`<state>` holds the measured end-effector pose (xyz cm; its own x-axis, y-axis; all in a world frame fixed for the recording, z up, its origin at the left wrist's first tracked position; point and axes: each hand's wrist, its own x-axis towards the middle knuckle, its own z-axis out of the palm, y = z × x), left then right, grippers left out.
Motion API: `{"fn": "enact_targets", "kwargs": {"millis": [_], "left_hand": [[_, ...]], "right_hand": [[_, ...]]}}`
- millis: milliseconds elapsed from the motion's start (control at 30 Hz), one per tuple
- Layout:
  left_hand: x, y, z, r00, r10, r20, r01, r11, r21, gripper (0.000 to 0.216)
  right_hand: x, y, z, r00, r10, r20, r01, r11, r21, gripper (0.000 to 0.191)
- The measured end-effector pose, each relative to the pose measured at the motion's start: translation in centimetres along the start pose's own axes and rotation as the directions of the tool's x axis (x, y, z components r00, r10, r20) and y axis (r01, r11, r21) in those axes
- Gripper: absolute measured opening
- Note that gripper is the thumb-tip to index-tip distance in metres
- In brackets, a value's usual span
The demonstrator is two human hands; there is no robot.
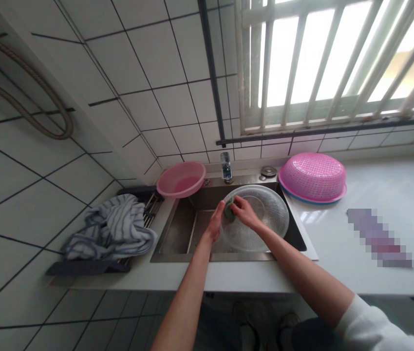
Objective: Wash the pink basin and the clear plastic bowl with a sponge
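A large clear plastic colander [265,209] with fine slots is tilted over the right side of the steel sink [178,234]. My left hand [215,222] grips the colander's left rim, thumb up. In my right hand [244,210] is a green scrubbing pad [230,209], pressed against the inner side of the colander near that rim. The fingers of my right hand are closed round the pad and hide part of it.
A pink basin [181,179] sits at the sink's back left corner, beside the faucet [226,165]. A pink colander [312,176] lies upside down on the right counter, near a drain strainer [269,171]. A striped cloth [110,229] rests on a rack at left.
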<state>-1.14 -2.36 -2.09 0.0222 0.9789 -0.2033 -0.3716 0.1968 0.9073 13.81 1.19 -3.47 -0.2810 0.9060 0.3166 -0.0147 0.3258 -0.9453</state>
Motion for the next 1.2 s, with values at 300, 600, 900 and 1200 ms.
{"fn": "enact_targets", "kwargs": {"millis": [300, 600, 900, 1200], "left_hand": [[-0.4, 0.2, -0.3, 0.997, 0.069, 0.035, -0.071, 0.995, 0.069, 0.07], [-0.5, 0.1, 0.0, 0.996, 0.058, 0.075, -0.062, 0.996, 0.063, 0.069], [-0.4, 0.2, 0.1, 0.998, -0.044, 0.046, 0.044, 0.999, 0.017, 0.066], [-0.2, -0.2, -0.5, 0.986, 0.124, -0.11, -0.115, 0.989, 0.09, 0.047]], "right_hand": [[-1.1, 0.6, 0.6, 0.944, 0.079, 0.322, -0.001, 0.971, -0.238, 0.012], [-0.9, 0.3, 0.3, 0.962, 0.044, 0.271, 0.028, 0.967, -0.254, 0.011], [-0.7, -2.1, 0.2, 0.989, -0.048, -0.14, 0.024, 0.985, -0.17, 0.015], [-0.6, -0.6, 1.0, 0.995, -0.015, 0.094, 0.021, 0.997, -0.069, 0.012]]}}
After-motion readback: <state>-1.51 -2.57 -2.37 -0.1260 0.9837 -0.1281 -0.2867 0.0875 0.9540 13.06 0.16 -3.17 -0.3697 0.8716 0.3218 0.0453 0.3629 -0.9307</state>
